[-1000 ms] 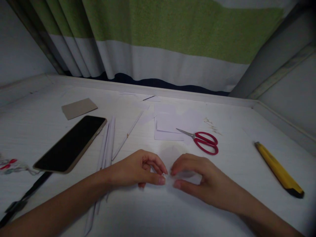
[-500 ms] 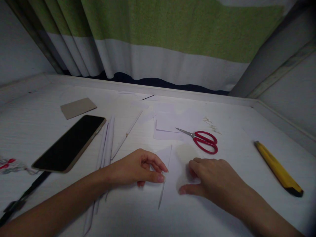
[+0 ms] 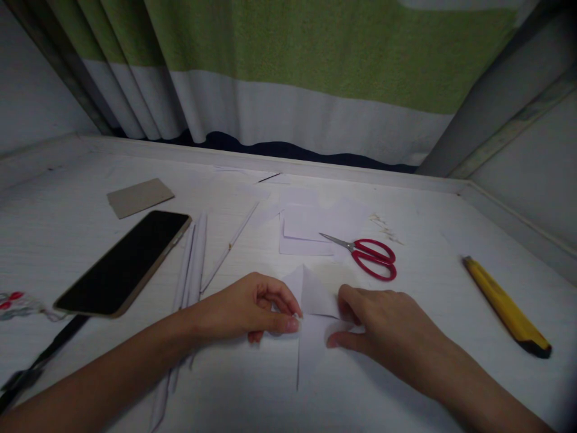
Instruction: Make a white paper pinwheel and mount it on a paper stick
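Now the left grip (image 3: 260, 308) pinches one creased sheet (image 3: 317, 296), the right grip (image 3: 383, 322) gaping near one pair of scissors (image 3: 353, 247).

A: Colours at your hands?

B: Between your left hand (image 3: 273, 310) and right hand (image 3: 372, 317): paper piece (image 3: 318, 296), plain white. Beside your left wrist: paper rolls (image 3: 201, 246), also white.

A: Beyond your right hand?

B: Scissors (image 3: 351, 246): red handles, silver-grey blades. To the right of that hand, a cutter (image 3: 507, 307): yellow, black at the near end.

A: Left of your left hand?

B: Phone (image 3: 124, 264): black face, tan edge. Past it, a card (image 3: 140, 198), plain grey-brown. Farther left, a pale string tangle (image 3: 15, 302), red spots.

A: Under both?

B: Table (image 3: 243, 391): white, faintly streaked. Beyond your hands, a curtain (image 3: 315, 60): broad bands, green over off-white, dark blue showing at its foot.
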{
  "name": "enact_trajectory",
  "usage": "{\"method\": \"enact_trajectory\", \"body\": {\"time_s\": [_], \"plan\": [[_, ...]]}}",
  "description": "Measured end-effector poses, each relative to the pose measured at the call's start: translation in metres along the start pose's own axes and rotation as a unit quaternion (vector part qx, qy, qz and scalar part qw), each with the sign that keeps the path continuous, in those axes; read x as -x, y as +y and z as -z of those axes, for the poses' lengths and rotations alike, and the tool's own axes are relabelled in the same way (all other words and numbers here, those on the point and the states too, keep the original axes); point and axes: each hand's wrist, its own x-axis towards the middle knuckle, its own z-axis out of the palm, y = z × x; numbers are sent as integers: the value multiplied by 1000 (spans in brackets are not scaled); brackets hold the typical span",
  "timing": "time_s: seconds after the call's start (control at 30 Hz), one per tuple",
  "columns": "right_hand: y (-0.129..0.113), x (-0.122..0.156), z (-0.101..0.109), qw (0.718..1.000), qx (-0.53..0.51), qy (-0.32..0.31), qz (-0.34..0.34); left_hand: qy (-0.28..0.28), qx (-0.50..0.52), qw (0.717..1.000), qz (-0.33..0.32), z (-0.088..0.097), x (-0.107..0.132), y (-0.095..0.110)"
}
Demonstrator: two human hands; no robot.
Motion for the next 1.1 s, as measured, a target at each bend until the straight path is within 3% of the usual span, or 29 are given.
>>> {"method": "enact_trajectory", "body": {"time_s": [0.23,0.7,0.9,1.1], "plan": [[2,-1,-4,997,-64,51,-8,1,-14,1000,0,0,0,2],[-3,2,1,982,-175,72,-25,-2,1,1000,5,0,-1,-1],[-4,3,0,981,-157,110,-11,11,-6,1000,9,0,-1,-1],[-4,3,-3,990,-70,125,13,12,-10,1000,6,0,-1,0]]}}
